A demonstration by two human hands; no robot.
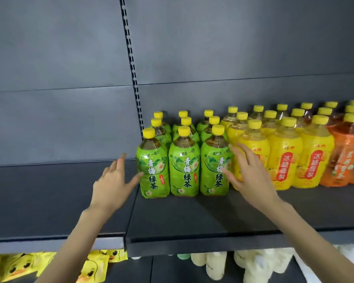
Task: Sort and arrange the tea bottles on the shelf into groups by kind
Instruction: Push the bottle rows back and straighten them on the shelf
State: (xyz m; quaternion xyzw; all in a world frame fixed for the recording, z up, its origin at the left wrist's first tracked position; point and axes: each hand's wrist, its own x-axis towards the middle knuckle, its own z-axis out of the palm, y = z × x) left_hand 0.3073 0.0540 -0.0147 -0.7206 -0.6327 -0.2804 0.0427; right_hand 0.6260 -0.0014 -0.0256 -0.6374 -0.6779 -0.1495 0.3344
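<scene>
Several green-label tea bottles (184, 166) with yellow caps stand in three rows on the dark shelf (192, 219). To their right stand several yellow-label bottles (284, 160), then orange-label bottles (343, 158) at the far right. My left hand (112, 184) is spread open, its thumb tip touching the left side of the front left green bottle. My right hand (247, 176) is spread open in front of the gap between the front right green bottle and the first yellow one, its thumb against the green label. Neither hand grips anything.
The shelf section to the left (39, 201) holds no bottles. A slotted upright (131, 64) divides the grey back panels. Below the shelf lie yellow duck-print packs (18, 266) at the left and pale plush items (260, 264) at the right.
</scene>
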